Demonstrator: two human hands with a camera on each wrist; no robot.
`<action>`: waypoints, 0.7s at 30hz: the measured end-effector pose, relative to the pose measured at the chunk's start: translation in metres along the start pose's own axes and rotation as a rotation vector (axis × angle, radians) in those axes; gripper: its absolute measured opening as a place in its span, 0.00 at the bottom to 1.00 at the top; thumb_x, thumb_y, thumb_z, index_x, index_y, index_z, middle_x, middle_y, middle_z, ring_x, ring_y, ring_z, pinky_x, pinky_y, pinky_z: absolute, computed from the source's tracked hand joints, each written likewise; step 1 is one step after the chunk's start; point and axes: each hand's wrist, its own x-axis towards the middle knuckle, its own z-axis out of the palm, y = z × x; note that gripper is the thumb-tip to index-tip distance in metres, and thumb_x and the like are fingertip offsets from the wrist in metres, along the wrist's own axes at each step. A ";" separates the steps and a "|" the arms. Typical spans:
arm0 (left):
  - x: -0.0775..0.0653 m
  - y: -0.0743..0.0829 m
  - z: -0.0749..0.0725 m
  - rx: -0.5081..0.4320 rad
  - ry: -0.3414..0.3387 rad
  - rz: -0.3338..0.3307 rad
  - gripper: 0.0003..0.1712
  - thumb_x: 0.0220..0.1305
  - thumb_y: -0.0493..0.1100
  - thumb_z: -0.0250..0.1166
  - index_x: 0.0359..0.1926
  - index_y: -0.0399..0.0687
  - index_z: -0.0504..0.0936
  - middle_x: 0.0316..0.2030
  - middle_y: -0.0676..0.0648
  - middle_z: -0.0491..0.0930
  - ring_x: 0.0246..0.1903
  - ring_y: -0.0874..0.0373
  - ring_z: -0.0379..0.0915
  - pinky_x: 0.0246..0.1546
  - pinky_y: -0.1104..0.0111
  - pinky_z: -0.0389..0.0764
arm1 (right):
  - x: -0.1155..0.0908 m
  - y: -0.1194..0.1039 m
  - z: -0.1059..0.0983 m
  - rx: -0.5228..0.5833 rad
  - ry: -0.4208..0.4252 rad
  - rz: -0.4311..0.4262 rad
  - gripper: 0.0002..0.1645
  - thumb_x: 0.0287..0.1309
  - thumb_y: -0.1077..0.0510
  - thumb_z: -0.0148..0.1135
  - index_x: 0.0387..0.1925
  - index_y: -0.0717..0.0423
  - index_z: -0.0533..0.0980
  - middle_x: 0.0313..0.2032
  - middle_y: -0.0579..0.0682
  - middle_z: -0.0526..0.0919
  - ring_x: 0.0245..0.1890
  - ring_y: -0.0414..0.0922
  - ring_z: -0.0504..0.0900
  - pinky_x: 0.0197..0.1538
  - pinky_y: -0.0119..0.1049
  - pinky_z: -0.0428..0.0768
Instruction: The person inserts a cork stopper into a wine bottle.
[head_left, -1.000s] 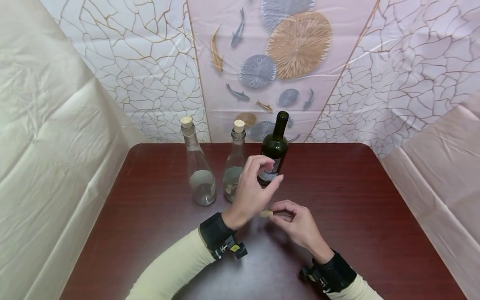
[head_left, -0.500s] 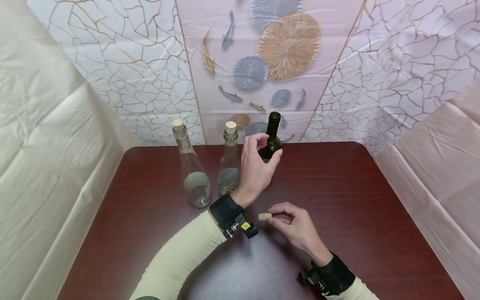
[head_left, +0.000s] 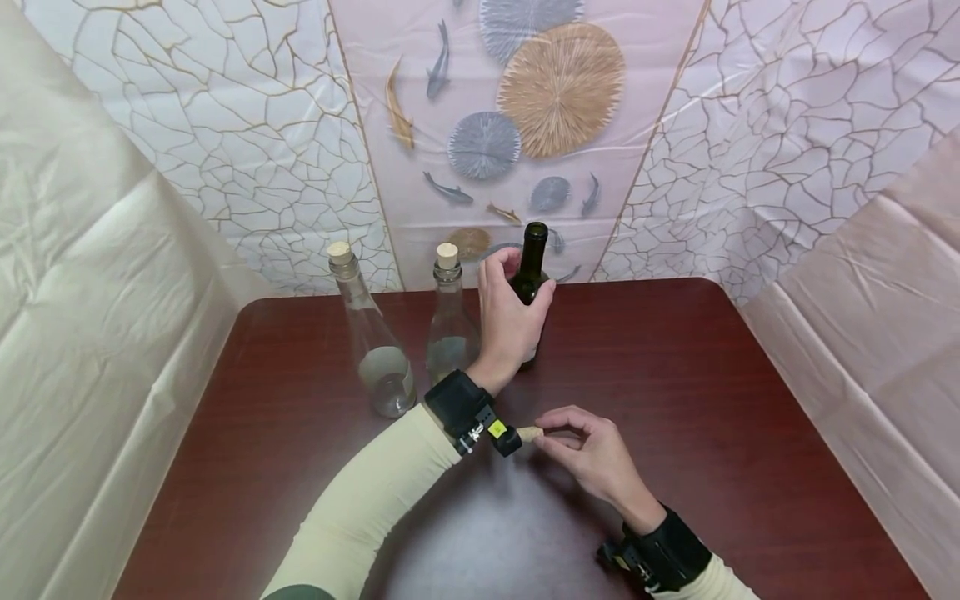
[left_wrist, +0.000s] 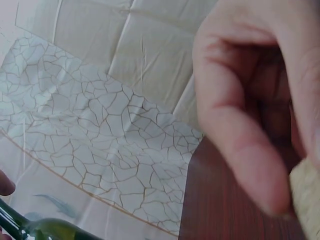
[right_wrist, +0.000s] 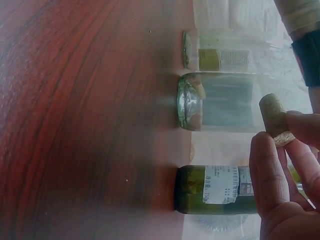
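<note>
My left hand (head_left: pixel 510 321) is curled round the shoulder of a dark green wine bottle (head_left: pixel 533 250), its fingers on the left side and its thumb on the right. The bottle stands upright, its mouth uncorked. In the left wrist view the green bottle (left_wrist: pixel 55 231) shows at the bottom left. Nearer the front, my right hand (head_left: pixel 592 454) pinches a cork (head_left: pixel 531 434) between thumb and fingers, above the table. In the right wrist view the cork (right_wrist: pixel 273 117) sticks out past the fingertips, and the green bottle (right_wrist: pixel 220 189) shows its white label.
Two clear glass bottles stand left of the green one: the left clear bottle (head_left: pixel 386 367) and the middle clear bottle (head_left: pixel 450 333), each with a cork in its mouth. The dark red wooden table (head_left: pixel 660 375) has patterned cloth (head_left: pixel 270 150) hanging behind it.
My left hand has moved forward from in front of the green bottle to its shoulder. The right hand keeps hold of the cork almost in place. The head view has shifted slightly.
</note>
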 end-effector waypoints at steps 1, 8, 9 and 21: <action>0.001 -0.001 0.001 0.010 0.002 -0.001 0.33 0.68 0.46 0.72 0.67 0.45 0.67 0.59 0.42 0.70 0.58 0.48 0.69 0.62 0.58 0.74 | 0.000 0.000 0.000 -0.001 0.002 0.000 0.11 0.59 0.65 0.75 0.45 0.58 0.86 0.47 0.59 0.87 0.45 0.47 0.91 0.47 0.31 0.88; 0.008 -0.010 0.007 0.066 0.019 -0.011 0.33 0.67 0.44 0.73 0.67 0.44 0.67 0.60 0.42 0.71 0.60 0.48 0.68 0.63 0.56 0.73 | -0.001 0.002 0.000 0.010 0.013 0.017 0.11 0.59 0.65 0.75 0.44 0.59 0.87 0.46 0.60 0.87 0.43 0.46 0.92 0.46 0.30 0.88; 0.009 -0.012 0.008 0.069 0.021 -0.010 0.33 0.67 0.43 0.72 0.67 0.44 0.67 0.60 0.41 0.71 0.60 0.48 0.68 0.64 0.56 0.73 | -0.001 0.002 0.000 0.012 0.014 0.021 0.11 0.59 0.65 0.75 0.44 0.59 0.87 0.46 0.60 0.87 0.43 0.46 0.92 0.46 0.30 0.88; 0.014 -0.015 0.015 0.101 -0.012 -0.042 0.29 0.70 0.41 0.69 0.67 0.45 0.71 0.59 0.43 0.77 0.61 0.49 0.72 0.66 0.56 0.73 | 0.000 0.005 -0.003 0.027 0.025 0.040 0.11 0.58 0.67 0.75 0.44 0.61 0.86 0.46 0.61 0.86 0.42 0.38 0.91 0.45 0.29 0.88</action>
